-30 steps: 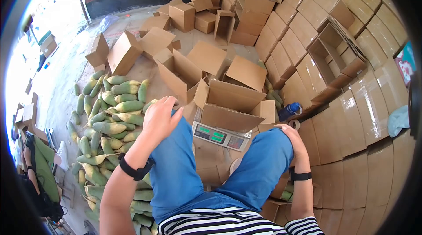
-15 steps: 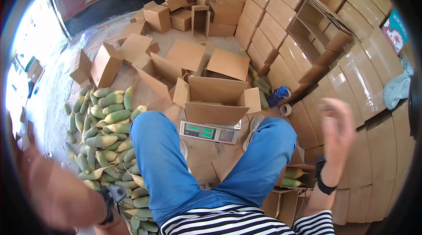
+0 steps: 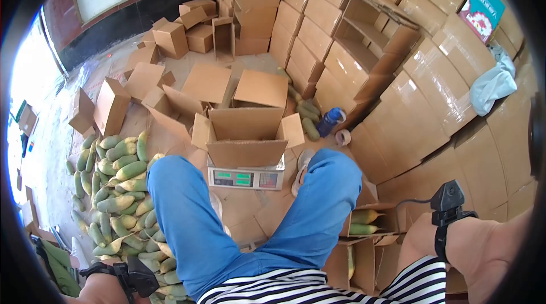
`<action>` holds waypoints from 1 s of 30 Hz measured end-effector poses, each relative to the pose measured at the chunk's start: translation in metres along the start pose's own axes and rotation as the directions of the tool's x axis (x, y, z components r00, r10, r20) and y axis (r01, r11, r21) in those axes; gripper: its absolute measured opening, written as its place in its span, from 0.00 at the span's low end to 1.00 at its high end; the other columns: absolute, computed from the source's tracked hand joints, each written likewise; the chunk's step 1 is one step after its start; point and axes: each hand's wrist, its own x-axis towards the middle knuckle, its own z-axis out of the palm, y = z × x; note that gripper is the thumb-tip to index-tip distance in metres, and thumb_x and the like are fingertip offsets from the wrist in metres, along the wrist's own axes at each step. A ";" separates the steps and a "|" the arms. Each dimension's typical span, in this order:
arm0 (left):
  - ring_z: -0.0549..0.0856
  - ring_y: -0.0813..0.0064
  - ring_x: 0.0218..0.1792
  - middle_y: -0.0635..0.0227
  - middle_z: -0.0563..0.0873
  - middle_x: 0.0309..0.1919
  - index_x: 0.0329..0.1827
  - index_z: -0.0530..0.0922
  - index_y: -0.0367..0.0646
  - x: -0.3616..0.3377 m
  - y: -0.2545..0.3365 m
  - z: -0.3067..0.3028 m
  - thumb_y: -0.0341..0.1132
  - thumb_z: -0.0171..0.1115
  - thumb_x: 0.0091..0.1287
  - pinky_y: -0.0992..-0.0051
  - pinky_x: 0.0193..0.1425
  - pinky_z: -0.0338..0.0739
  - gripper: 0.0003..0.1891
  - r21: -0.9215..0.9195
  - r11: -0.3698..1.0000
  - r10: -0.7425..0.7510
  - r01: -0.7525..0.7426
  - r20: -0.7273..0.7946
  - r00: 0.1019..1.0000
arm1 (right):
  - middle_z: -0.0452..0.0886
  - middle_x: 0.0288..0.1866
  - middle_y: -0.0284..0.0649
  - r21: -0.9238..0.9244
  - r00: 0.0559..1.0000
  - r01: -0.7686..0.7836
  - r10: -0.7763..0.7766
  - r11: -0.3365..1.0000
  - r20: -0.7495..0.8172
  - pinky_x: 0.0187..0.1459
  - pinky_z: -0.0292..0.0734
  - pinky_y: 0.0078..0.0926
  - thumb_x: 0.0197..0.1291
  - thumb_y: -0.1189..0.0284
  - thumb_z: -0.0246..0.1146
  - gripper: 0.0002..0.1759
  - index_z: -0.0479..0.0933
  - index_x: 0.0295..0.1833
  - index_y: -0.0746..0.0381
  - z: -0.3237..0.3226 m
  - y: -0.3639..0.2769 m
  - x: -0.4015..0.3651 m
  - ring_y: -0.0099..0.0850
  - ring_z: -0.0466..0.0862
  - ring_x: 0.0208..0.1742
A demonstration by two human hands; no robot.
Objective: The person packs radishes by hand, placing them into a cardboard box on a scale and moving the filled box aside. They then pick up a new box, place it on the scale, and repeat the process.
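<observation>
At the lower left edge, part of my left hand and wrist (image 3: 104, 291) shows beside a black strap and device, near a pile of green radishes (image 3: 116, 204); the fingers are hidden. My right hand (image 3: 500, 241) reaches the right edge beyond its wrist strap and device, in front of stacked cartons; its fingers are out of sight. Between my knees stands a digital scale (image 3: 245, 179) with a lit green display. An open cardboard box (image 3: 246, 153) rests on it.
Several open cartons (image 3: 207, 83) lie ahead. Stacked cartons (image 3: 418, 105) form a wall at the right. A blue bottle (image 3: 328, 123) and a tape roll (image 3: 343, 137) stand near my right foot, by more radishes (image 3: 310, 112). Another open box of radishes (image 3: 364, 228) sits beside my right thigh.
The view has turned to the right. My left hand has dropped to the bottom edge. My right hand has swung down and outward to the right edge. The box stays on the scale.
</observation>
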 end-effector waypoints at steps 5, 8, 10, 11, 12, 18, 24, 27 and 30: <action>0.71 0.61 0.66 0.57 0.72 0.66 0.63 0.71 0.36 0.014 -0.005 0.011 0.27 0.50 0.69 0.56 0.72 0.60 0.19 0.039 0.996 0.084 -0.078 -0.172 0.981 | 0.79 0.40 0.46 0.001 0.987 0.159 -0.159 0.987 0.025 0.31 0.75 0.23 0.69 0.56 0.58 0.31 0.61 0.69 0.62 0.000 0.025 0.028 0.30 0.76 0.31; 0.70 0.60 0.66 0.58 0.72 0.67 0.63 0.71 0.37 0.025 -0.007 0.010 0.28 0.50 0.69 0.55 0.72 0.59 0.19 0.085 0.989 0.135 -0.117 -0.254 0.958 | 0.79 0.41 0.47 0.015 0.971 0.238 -0.238 0.971 0.022 0.31 0.75 0.23 0.69 0.56 0.59 0.31 0.60 0.69 0.61 0.007 0.043 0.040 0.31 0.77 0.31; 0.69 0.60 0.67 0.59 0.71 0.67 0.64 0.70 0.38 0.036 -0.010 0.010 0.29 0.50 0.69 0.55 0.72 0.58 0.19 0.106 0.983 0.175 -0.150 -0.293 0.940 | 0.79 0.41 0.47 0.007 0.960 0.281 -0.281 0.960 0.013 0.32 0.75 0.23 0.69 0.56 0.59 0.32 0.60 0.70 0.61 0.009 0.048 0.051 0.31 0.77 0.32; 0.69 0.60 0.67 0.59 0.71 0.67 0.64 0.70 0.39 0.043 -0.012 0.008 0.29 0.50 0.69 0.54 0.73 0.58 0.20 0.119 0.978 0.201 -0.172 -0.308 0.930 | 0.79 0.41 0.47 0.000 0.953 0.303 -0.303 0.953 0.002 0.32 0.75 0.23 0.69 0.56 0.59 0.32 0.60 0.70 0.61 0.012 0.051 0.055 0.31 0.77 0.32; 0.69 0.60 0.67 0.60 0.71 0.68 0.64 0.70 0.39 0.048 -0.013 0.005 0.30 0.50 0.69 0.54 0.73 0.57 0.20 0.133 0.972 0.226 -0.193 -0.319 0.920 | 0.79 0.42 0.47 -0.006 0.947 0.320 -0.320 0.947 -0.012 0.32 0.75 0.23 0.69 0.56 0.59 0.32 0.59 0.70 0.61 0.014 0.052 0.058 0.31 0.77 0.32; 0.67 0.60 0.68 0.62 0.69 0.69 0.65 0.69 0.41 0.032 -0.024 0.010 0.32 0.51 0.70 0.52 0.73 0.55 0.20 0.116 0.978 0.202 -0.174 -0.315 0.927 | 0.79 0.43 0.48 -0.045 0.965 0.263 -0.263 0.964 0.021 0.33 0.75 0.24 0.69 0.56 0.59 0.33 0.58 0.71 0.61 0.019 0.051 0.032 0.31 0.78 0.33; 0.65 0.60 0.69 0.64 0.68 0.70 0.66 0.68 0.43 0.004 -0.019 -0.021 0.34 0.51 0.71 0.50 0.74 0.53 0.21 0.144 0.988 0.081 -0.057 -0.166 0.983 | 0.80 0.44 0.49 -0.017 0.999 0.028 -0.027 0.999 0.030 0.34 0.76 0.24 0.69 0.56 0.59 0.34 0.57 0.72 0.60 0.038 0.035 -0.019 0.32 0.79 0.35; 0.64 0.60 0.70 0.65 0.67 0.70 0.67 0.68 0.45 -0.001 -0.015 -0.033 0.35 0.52 0.71 0.48 0.74 0.52 0.21 0.188 0.982 0.055 -0.024 -0.162 0.985 | 0.80 0.44 0.49 0.019 0.999 -0.010 0.009 1.000 0.042 0.35 0.76 0.24 0.69 0.56 0.59 0.35 0.57 0.73 0.60 0.048 0.038 -0.024 0.32 0.80 0.35; 0.63 0.60 0.70 0.66 0.66 0.71 0.67 0.67 0.46 -0.004 -0.016 -0.044 0.36 0.52 0.71 0.47 0.74 0.51 0.21 0.219 0.976 0.029 0.003 -0.147 0.989 | 0.80 0.45 0.49 0.038 0.997 -0.057 0.055 0.998 0.053 0.36 0.76 0.24 0.69 0.56 0.59 0.35 0.56 0.74 0.60 0.059 0.040 -0.033 0.32 0.80 0.36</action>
